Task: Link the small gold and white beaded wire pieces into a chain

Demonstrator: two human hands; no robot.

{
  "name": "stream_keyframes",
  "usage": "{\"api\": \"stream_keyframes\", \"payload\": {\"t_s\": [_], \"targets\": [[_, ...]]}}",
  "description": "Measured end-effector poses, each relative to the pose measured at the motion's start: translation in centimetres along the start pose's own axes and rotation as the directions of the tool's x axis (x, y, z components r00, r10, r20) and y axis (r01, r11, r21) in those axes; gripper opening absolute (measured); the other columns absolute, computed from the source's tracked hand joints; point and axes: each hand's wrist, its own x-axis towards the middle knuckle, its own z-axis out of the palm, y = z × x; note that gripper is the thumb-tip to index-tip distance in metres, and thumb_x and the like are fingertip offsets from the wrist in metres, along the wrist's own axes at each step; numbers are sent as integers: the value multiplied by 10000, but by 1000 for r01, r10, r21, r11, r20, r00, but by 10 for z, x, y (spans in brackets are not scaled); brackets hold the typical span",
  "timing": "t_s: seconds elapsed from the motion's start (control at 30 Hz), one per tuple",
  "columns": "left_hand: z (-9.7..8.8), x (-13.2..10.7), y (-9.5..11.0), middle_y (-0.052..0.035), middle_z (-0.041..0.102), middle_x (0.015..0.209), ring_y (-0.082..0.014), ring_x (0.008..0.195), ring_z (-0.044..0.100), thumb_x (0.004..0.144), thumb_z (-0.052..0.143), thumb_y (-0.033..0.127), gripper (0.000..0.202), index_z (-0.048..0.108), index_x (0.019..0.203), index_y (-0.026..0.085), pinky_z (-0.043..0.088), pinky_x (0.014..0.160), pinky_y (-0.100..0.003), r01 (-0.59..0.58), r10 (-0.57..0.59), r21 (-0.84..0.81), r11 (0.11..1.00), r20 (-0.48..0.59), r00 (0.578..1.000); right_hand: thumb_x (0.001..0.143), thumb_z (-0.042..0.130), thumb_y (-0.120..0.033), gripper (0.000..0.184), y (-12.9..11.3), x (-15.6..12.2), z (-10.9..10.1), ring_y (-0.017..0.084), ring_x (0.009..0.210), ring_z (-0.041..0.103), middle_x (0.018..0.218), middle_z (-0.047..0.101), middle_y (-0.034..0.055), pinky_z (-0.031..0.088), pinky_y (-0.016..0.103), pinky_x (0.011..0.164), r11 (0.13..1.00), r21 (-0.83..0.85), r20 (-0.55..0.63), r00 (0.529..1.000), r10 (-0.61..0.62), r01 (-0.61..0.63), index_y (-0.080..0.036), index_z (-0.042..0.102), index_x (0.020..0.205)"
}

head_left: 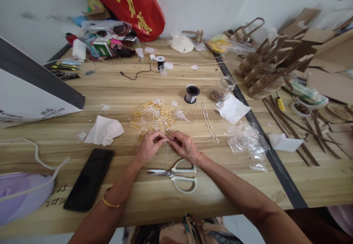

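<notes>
My left hand point(150, 145) and my right hand point(183, 145) meet fingertip to fingertip, both pinched closed. Between them is the top of a thin beaded strand point(167, 152), which hangs down toward the table; the exact bit in each pinch is too small to make out. Just beyond my fingers spreads a pile of gold and silver beads point(162, 117). Below my hands lie scissors point(176, 174) with pale handles, blades slightly apart and pointing left. To the right of the pile rests a finished-looking beaded chain point(209, 122), and behind it stands a spool of clear line point(192, 94).
A black phone point(89, 179) and a crumpled white tissue point(104, 130) lie at left, near a large box point(35, 89). On the right are clear plastic bags point(248, 144), a white paper point(233, 108), a glass jar point(227, 83) and several small wooden baskets point(261, 73).
</notes>
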Motion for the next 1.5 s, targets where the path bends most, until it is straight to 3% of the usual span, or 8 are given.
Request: {"api": "stream_keyframes", "payload": {"t_s": [0.3,0.67,1.2,1.5], "targets": [[-2,1,0,-35,647,727,-154,716,597,738,650,234,93,640,712,145,469,711,-264,37,-33,-161,986,27,999,866,525,-225,62,1,0,-1,117,648,499,813,568,32,413,233,582,999,33,22,1000,-9,8,-175,557,885],[-4,2,0,-48,656,745,-157,743,608,720,663,197,72,644,706,130,478,736,-269,27,-23,-183,983,27,999,857,527,-214,58,1,0,-1,110,617,478,794,561,31,391,227,555,999,30,52,998,-47,46,-166,557,868],[-3,4,-6,-15,626,656,-122,632,561,688,680,209,100,629,685,123,436,619,-227,126,-123,-248,961,27,992,820,546,-221,66,-1,-1,-3,77,552,426,698,496,-14,348,192,498,996,76,98,994,45,-52,-162,517,823],[-2,3,-5,-39,639,746,-146,732,591,711,680,216,108,625,686,127,461,709,-259,62,-35,-284,957,100,994,813,551,-214,62,-1,-1,-3,79,558,434,708,505,-11,353,197,509,996,75,98,995,34,-42,-164,514,813]]}}
